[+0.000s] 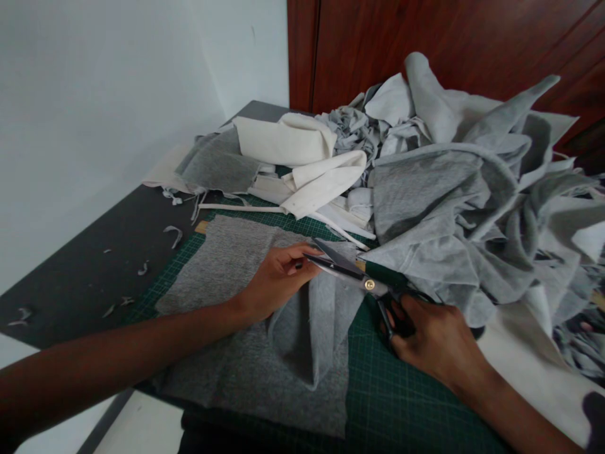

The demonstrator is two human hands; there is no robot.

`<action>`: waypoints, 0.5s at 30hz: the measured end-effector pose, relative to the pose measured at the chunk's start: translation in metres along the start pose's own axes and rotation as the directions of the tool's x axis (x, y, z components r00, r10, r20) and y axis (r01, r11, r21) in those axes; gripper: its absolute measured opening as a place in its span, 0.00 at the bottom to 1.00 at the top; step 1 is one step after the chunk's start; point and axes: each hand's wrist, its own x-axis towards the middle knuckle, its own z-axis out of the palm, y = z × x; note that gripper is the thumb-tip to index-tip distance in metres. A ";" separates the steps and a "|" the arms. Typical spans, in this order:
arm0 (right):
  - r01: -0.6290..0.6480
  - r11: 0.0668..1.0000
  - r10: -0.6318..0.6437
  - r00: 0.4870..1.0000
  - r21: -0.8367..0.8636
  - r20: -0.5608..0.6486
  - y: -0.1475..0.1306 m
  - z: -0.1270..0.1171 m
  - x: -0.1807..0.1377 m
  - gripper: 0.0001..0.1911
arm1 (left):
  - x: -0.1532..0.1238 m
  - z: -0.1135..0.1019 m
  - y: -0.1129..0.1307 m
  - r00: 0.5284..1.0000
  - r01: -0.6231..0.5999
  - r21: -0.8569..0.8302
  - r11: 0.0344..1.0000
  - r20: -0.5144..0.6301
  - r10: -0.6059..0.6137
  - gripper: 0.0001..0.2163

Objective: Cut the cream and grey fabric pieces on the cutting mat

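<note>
A piece of grey fabric (227, 271) lies over the green cutting mat (387, 391), with part of it folded and lifted near its right edge. My left hand (278, 274) pinches a raised edge of this fabric between thumb and fingers. Black-handled scissors (369, 285) are in my right hand (435, 337), whose fingers go through the handle loops. Their blades are parted and point left, reaching the fabric edge right beside my left fingertips. The exact spot where blade and cloth meet is partly hidden by those fingers.
A large heap of grey fabric (425, 189) covers the right and back of the table. Cream fabric pieces (283, 142) and narrow white strips lie behind the mat. Small scraps (174, 236) dot the dark tabletop (94, 258) at left. A white wall and reddish-brown wooden panel (368, 38) stand behind.
</note>
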 end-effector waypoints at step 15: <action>-0.012 0.999 0.008 0.998 0.049 0.066 0.000 0.001 -0.002 0.02 | 0.003 0.000 -0.003 1.000 -0.004 0.009 1.000 -0.011 0.004 0.04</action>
